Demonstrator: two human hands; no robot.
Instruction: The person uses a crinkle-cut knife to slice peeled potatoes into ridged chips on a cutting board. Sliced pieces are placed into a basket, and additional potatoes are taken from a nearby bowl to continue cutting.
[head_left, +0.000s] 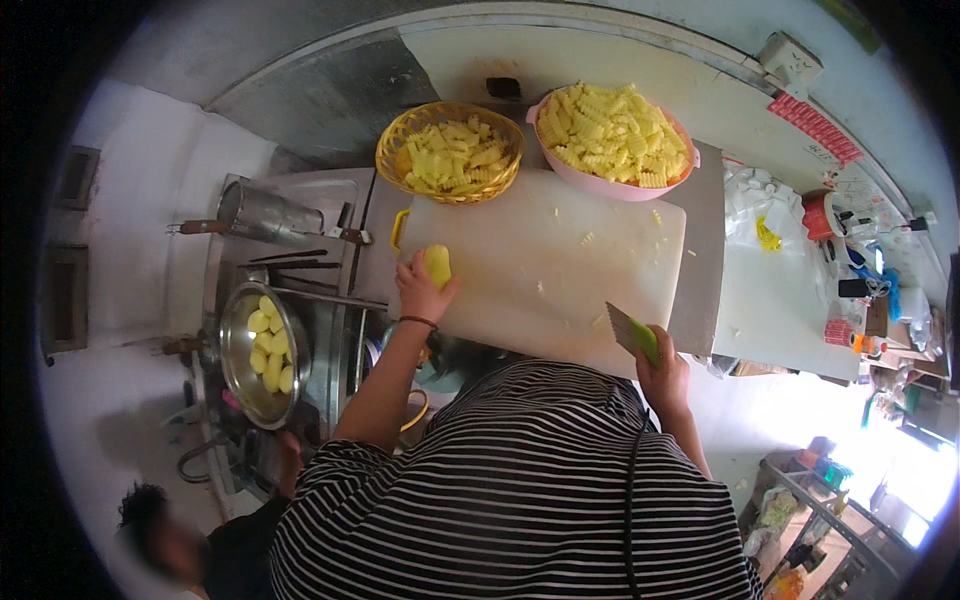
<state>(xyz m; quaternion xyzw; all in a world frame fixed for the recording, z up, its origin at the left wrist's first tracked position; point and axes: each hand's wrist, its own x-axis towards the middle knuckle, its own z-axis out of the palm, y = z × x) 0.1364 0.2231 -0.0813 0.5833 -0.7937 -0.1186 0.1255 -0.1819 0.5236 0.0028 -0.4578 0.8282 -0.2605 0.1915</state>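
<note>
A peeled yellow potato (437, 265) is gripped in my left hand (424, 289) at the left end of a large white cutting board (510, 240). My right hand (666, 371) holds a crinkle cutter by its green handle (645, 341). The cutter's wavy metal blade (621, 322) points up and left over the board's front right part. A few small crinkled potato scraps (587, 239) lie scattered on the board. Beyond its far edge, crinkle-cut potato pieces (454, 154) fill a woven yellow basket (388, 174), and more are heaped (607, 131) in a pink basin (600, 184).
To the left, a steel bowl (234, 307) holds several peeled potatoes (262, 343) near a metal pot (270, 214) and a cleaver (349, 234). A person (247, 547) is at the lower left. Plastic bags (757, 202) and a red container (821, 216) sit on the right-hand counter (780, 315).
</note>
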